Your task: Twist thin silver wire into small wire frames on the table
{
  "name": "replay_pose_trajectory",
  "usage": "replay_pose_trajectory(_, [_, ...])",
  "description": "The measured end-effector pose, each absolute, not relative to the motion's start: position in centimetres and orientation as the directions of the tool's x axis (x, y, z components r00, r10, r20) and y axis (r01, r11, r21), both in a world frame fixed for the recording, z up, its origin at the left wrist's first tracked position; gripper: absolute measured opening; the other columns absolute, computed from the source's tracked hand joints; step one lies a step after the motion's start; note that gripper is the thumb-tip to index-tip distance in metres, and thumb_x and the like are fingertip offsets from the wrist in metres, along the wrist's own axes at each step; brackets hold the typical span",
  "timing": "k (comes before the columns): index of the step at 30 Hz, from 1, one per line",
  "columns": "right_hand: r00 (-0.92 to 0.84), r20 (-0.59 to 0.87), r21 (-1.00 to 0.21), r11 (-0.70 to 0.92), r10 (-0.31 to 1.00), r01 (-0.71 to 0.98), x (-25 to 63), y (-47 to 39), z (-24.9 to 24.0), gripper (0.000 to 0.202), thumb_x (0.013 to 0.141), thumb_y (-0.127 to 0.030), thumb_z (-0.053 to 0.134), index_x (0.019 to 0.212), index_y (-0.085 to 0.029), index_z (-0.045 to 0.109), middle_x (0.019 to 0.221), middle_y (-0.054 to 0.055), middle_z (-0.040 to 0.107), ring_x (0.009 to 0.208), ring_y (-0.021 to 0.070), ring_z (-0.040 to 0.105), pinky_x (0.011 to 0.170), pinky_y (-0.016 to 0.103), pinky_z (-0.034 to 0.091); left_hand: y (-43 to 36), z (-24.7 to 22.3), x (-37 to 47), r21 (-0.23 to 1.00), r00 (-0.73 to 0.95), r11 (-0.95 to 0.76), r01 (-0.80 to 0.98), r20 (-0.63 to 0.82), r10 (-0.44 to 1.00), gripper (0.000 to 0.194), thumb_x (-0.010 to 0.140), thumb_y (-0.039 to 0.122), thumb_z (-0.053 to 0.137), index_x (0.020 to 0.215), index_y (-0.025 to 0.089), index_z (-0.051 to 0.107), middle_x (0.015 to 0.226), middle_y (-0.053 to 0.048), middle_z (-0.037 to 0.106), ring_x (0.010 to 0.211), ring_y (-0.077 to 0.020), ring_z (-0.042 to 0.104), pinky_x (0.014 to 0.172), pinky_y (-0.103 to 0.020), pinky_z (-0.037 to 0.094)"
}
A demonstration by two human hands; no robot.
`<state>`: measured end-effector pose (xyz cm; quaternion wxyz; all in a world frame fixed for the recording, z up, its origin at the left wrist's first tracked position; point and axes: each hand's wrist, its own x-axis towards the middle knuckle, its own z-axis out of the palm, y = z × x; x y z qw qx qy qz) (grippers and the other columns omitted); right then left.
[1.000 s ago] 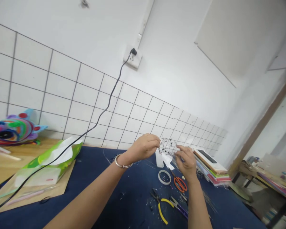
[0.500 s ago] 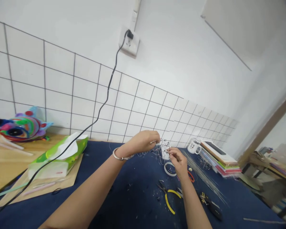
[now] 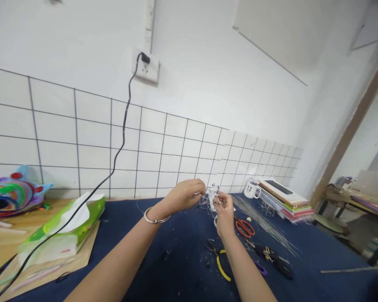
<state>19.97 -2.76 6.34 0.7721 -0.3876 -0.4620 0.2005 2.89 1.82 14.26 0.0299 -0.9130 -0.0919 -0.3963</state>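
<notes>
My left hand (image 3: pixel 187 195), with a silver bangle on its wrist, is closed in a pinch on a thin silver wire. A tangle of thin wire (image 3: pixel 204 200) spreads between the two hands, with small dark bits on it. My right hand (image 3: pixel 225 209) is closed, thumb against fingers, on part of this wire; a small dark piece shows at the fingertips. Behind the tangle lies a white object (image 3: pixel 212 197), largely hidden. A white ring (image 3: pixel 215 221) sits partly behind my right hand. Yellow-handled pliers (image 3: pixel 222 268) lie below, partly covered by my right forearm.
Right of my hand lie red-handled scissors (image 3: pixel 245 228), a bundle of straight wires (image 3: pixel 267 226) and a black tool (image 3: pixel 277 262). A white mug (image 3: pixel 250 189) stands beside stacked books (image 3: pixel 286 201). At left are a tissue pack (image 3: pixel 63 230) and a black cord (image 3: pixel 116 157).
My right hand has moved left, nearer my left hand, and now covers much of the white ring. More of the red-handled scissors shows. The camera view has shifted.
</notes>
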Motion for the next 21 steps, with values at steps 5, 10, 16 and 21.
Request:
replay_pose_trajectory(5, [0.526,0.42,-0.825,0.553,0.739,-0.118,19.7,-2.8,6.7,0.037,0.07,-0.036,0.065,0.101,-0.023,0.049,0.098,0.002,0.053,0.084,0.0144,0.052,0.072,0.027,0.043,1.7,13.9,3.4,0.064,0.701,-0.99,0.124,0.701,0.133,0.018,0.074,0.005,0.043,0.083,0.017,0.053,0.085,-0.003,0.058,0.083,-0.0145,0.052,0.073,-0.026,0.041])
replay_pose_trajectory(10, [0.444,0.328,-0.848,0.467,0.834,-0.251,19.6,-2.9,6.4,0.036,0.072,-0.042,0.062,0.102,-0.026,0.049,0.106,0.001,0.054,0.088,0.0157,0.055,0.07,0.027,0.043,1.6,13.8,3.7,0.103,0.727,-0.991,0.09,0.672,0.136,0.017,0.074,0.005,0.044,0.082,0.018,0.052,0.084,-0.002,0.057,0.081,-0.013,0.052,0.071,-0.024,0.041])
replay_pose_trajectory(16, [0.476,0.357,-0.846,0.494,0.804,-0.199,19.2,-2.5,5.3,0.035,0.073,-0.04,0.06,0.103,-0.026,0.05,0.105,0.001,0.056,0.092,0.0169,0.054,0.073,0.028,0.042,1.9,13.7,3.3,0.111,0.719,-0.986,0.128,0.674,0.169,0.018,0.074,0.005,0.043,0.083,0.018,0.053,0.082,-0.002,0.057,0.079,-0.0131,0.052,0.07,-0.024,0.042])
replay_pose_trajectory(21, [0.495,0.374,-0.847,0.507,0.784,-0.163,18.5,-2.6,5.5,0.035,0.07,-0.034,0.062,0.102,-0.022,0.051,0.103,0.004,0.057,0.089,0.0169,0.054,0.07,0.027,0.043,2.7,13.5,3.1,0.102,0.705,-0.984,0.143,0.687,0.174,0.02,0.073,0.006,0.042,0.084,0.018,0.054,0.085,-0.002,0.058,0.082,-0.0135,0.052,0.072,-0.024,0.042])
